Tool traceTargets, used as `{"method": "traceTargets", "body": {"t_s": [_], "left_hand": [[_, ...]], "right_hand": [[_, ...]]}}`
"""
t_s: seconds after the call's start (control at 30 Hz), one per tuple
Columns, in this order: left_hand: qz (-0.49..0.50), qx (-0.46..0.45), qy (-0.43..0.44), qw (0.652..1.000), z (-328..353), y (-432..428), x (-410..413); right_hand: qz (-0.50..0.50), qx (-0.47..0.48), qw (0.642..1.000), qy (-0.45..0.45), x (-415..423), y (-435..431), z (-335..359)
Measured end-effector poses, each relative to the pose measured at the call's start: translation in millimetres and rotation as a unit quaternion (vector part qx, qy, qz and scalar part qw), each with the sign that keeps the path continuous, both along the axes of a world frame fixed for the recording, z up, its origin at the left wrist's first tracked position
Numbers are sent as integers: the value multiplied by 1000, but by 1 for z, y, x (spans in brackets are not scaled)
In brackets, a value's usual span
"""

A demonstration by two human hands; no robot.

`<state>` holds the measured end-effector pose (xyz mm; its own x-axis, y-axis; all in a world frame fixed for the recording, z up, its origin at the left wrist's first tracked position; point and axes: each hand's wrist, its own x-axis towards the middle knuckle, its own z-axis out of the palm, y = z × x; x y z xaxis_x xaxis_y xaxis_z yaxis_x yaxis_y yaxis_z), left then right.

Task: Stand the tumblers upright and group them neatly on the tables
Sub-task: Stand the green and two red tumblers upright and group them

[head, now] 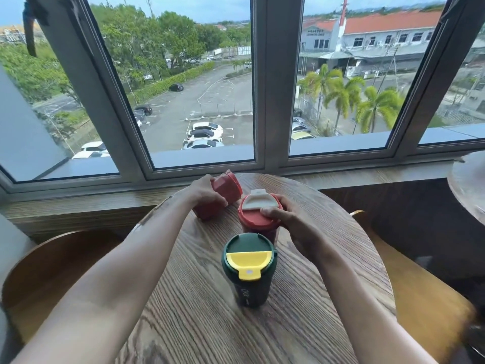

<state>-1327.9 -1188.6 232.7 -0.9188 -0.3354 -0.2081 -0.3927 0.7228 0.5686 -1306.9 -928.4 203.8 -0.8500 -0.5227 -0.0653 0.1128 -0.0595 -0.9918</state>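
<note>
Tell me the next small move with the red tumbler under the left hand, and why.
Probably tip it upright with the left hand and set it beside the other two. That red tumbler lies tilted on the round table, while the red tumbler with the white flap, gripped at the lid by the right hand, and the green tumbler already stand upright.

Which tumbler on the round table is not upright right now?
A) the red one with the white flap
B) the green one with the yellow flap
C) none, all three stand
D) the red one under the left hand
D: the red tumbler under the left hand is tilted over, base on the table, while the other two stand upright.
</note>
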Motion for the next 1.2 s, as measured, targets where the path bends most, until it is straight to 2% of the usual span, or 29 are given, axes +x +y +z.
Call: {"method": "traceTargets", "body": {"t_s": [0.1,0.2,0.37,0.43,0.73,0.93,1.2], "left_hand": [[23,34,71,997,1,8,21],[38,119,151,981,4,15,54],[33,289,208,934,1,22,112],[14,323,222,920,-7,19,128],[-57,384,171,906,-27,9,140],[-133,348,121,920,-28,0,134],[-141,373,116,910,-21,1,135]], "right_hand": [[5,3,1000,2,-2,1,0],[7,2,1000,2,-1,0,2],[11,11,1000,7,1,0,4],[12,13,1000,8,1,0,5],[7,9,1000,2,8,-2,11],[7,13,1000,1,10,-2,13],[-5,26,999,18,6,5,18]]}}
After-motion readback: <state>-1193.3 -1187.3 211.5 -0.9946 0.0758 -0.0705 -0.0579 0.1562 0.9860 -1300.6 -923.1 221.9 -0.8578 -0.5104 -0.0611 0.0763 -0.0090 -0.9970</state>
